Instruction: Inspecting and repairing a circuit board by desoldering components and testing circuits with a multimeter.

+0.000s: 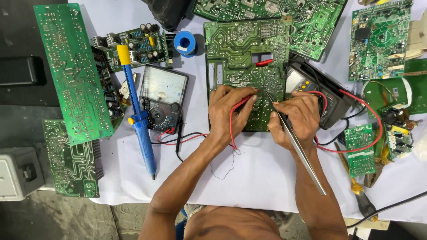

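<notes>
Circuit board (246,66) | at 12 o'clock of both hands | left hand (229,111) grips red probe (242,103) | right hand (297,116) grips tweezers (296,140), long axis 11-to-5 o'clock.

- Electronics repair workshop, bench level; work surface is a table under a white cloth (258,182).
- Many bare green printed circuit boards spread about: a long narrow one (71,71) at left, a large one (245,58) at centre, solder side up, a small square one (359,150) at right.
- Test gear: a black analogue meter with a pale dial (163,98), and a dark digital meter with a grey screen (311,89) trailing red and black leads.
- Soldering kit: a blue desoldering pump with a yellow cap (138,115), and a blue spool of solder wire (185,43).
- Bare concrete floor (53,220) below the table edge.
</notes>
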